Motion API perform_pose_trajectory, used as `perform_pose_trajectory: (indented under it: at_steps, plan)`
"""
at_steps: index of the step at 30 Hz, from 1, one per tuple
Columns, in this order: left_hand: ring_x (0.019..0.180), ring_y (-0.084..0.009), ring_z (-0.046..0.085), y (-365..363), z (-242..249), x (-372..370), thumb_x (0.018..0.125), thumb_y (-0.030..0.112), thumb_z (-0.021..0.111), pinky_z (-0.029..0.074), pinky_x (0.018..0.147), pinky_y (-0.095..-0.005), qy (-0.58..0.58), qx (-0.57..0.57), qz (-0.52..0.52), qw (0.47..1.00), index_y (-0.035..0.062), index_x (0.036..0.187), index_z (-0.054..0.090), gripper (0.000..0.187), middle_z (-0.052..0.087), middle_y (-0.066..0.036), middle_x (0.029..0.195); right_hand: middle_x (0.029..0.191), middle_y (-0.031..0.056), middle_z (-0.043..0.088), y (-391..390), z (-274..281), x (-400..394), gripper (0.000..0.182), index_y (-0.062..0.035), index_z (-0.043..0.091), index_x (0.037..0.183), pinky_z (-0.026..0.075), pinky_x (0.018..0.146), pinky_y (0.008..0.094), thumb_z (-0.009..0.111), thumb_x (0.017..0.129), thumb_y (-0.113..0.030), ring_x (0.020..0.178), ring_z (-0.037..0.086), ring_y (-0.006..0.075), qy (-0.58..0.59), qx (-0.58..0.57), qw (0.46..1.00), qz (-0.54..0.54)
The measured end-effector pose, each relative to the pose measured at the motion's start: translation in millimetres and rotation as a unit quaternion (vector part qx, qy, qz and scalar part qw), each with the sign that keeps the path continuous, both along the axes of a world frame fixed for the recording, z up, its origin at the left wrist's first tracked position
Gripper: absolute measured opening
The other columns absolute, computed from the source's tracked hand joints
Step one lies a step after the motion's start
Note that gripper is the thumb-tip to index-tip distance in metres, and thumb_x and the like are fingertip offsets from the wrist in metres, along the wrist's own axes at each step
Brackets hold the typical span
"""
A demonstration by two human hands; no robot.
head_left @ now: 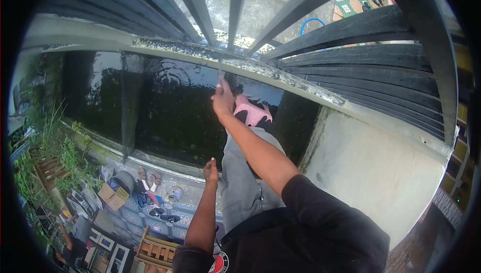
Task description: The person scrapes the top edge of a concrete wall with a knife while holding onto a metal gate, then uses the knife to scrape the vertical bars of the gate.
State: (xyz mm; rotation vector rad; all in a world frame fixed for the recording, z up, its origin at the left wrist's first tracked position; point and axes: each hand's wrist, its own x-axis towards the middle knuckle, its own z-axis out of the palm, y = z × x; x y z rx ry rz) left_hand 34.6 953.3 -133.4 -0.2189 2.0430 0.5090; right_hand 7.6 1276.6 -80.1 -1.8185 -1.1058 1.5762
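1. Your right hand point(223, 101) is out over the dark, rippled water point(175, 107) in the middle of the frame, fingers stretched and a little parted; whether anything small is held there, you can't tell.
2. Right beside it, just right of centre, sits the pink-and-black, soft-looking piece point(253, 114), at the far end of your grey trousers point(240, 173). What it is exactly isn't clear.
3. Your left hand point(211, 171) is lower, near the pool's near edge, fingers partly curled; its grip can't be read.
4. Above, the pale ledge with flaking paint point(195, 55) runs under the dark slatted railing point(239, 7).
5. Watch your balance: that long reach could pull your weight forward, and a wet edge could make you slip.
6. The flaking ledge could scrape your knuckles if the right hand swings up, and a brush against the pink-and-black piece could wet it, or shift it if it's loose.
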Motion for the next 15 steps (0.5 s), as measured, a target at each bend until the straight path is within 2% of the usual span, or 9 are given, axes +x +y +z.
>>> perform_pose_trajectory:
  at_steps: [3,6,7,9,10,11,13,14,15]
  plan:
    - [0.097,-0.028,0.065,16.9,9.7,0.5,0.097,0.05,0.06,0.048,0.091,-0.0386,0.037,0.053,-0.017,0.998,-0.0023,0.106,0.07,0.054,0.071,-0.016,0.101,0.112,0.0166,0.072,-7.1,-17.0,50.2,0.051,-0.0101,0.038,0.154,0.053,0.068,0.0342,0.047,0.106,-0.023,0.069,0.064,0.0144,-0.008,0.058,0.997,-0.051]
    - [0.098,-0.0272,0.066,36.5,11.0,3.7,0.097,0.049,0.061,0.048,0.092,-0.0377,0.037,0.086,0.032,0.995,-0.0022,0.108,0.071,0.053,0.072,-0.015,0.102,0.13,0.0147,0.066,0.5,-30.0,73.3,0.052,-0.0069,0.035,0.155,0.052,0.065,0.0315,0.047,0.106,-0.021,0.065,0.059,0.0123,0.008,0.009,0.992,-0.128]
    - [0.098,-0.0272,0.066,40.9,7.1,7.1,0.097,0.049,0.061,0.048,0.092,-0.0377,0.038,0.085,0.037,0.995,-0.0022,0.108,0.071,0.053,0.072,-0.015,0.102,0.134,0.0146,0.064,4.2,-33.3,62.8,0.051,-0.0081,0.036,0.155,0.052,0.064,0.0304,0.047,0.106,-0.022,0.064,0.058,0.0124,-0.037,0.09,0.989,-0.112]
    - [0.088,-0.0169,0.059,49.9,-2.5,14.8,0.094,0.053,0.065,0.048,0.078,-0.0339,0.022,0.106,0.039,0.993,0.0047,0.114,0.069,0.053,0.066,-0.003,0.095,0.136,0.0137,0.063,11.3,-28.7,35.9,0.049,-0.0121,0.04,0.154,0.053,0.067,0.0317,0.047,0.106,-0.023,0.062,0.062,0.0146,-0.025,0.051,0.998,-0.029]
    - [0.09,-0.0157,0.059,57.8,-0.9,18.7,0.094,0.053,0.065,0.047,0.079,-0.0321,0.001,0.104,0.043,0.994,0.0053,0.115,0.069,0.052,0.066,-0.002,0.095,0.133,0.0148,0.065,13.2,-19.2,18.5,0.048,-0.0146,0.043,0.153,0.054,0.071,0.0337,0.047,0.106,-0.023,0.06,0.064,0.0177,-0.015,0.052,0.995,0.085]
    - [0.09,-0.0157,0.059,70.6,4.7,23.2,0.094,0.053,0.065,0.047,0.079,-0.0321,0.001,0.101,0.04,0.994,0.0053,0.115,0.069,0.052,0.066,-0.002,0.095,0.125,0.0169,0.068,19.5,-21.3,4.2,0.048,-0.0149,0.043,0.152,0.054,0.071,0.0355,0.049,0.106,-0.025,0.063,0.067,0.02,-0.029,-0.009,0.987,0.155]
    - [0.088,-0.0128,0.058,89.3,24.3,33.7,0.095,0.051,0.065,0.046,0.077,-0.03,-0.009,0.151,0.043,0.988,0.0065,0.113,0.07,0.049,0.065,0.0,0.093,0.114,0.0191,0.07,18.3,-11.9,-8.1,0.05,-0.0157,0.043,0.152,0.053,0.069,0.036,0.05,0.105,-0.027,0.063,0.066,0.0208,-0.036,-0.009,0.996,0.082]
    - [0.088,-0.0128,0.058,97.8,33.2,33.2,0.095,0.051,0.065,0.046,0.077,-0.03,-0.007,0.152,0.041,0.987,0.0065,0.113,0.07,0.049,0.065,0.0,0.093,0.114,0.0191,0.07,15.0,-5.2,-5.5,0.05,-0.0157,0.043,0.152,0.053,0.069,0.036,0.05,0.105,-0.027,0.063,0.066,0.0208,-0.033,-0.008,0.996,0.081]
    - [0.097,-0.0183,0.062,104.6,40.4,34.2,0.096,0.048,0.063,0.047,0.087,-0.0325,-0.012,0.141,0.014,0.99,0.0047,0.115,0.07,0.047,0.069,-0.007,0.101,0.109,0.0198,0.07,6.6,-2.2,5.5,0.051,-0.0161,0.042,0.153,0.053,0.069,0.037,0.05,0.105,-0.028,0.064,0.065,0.022,-0.028,0.003,1.0,0.003]
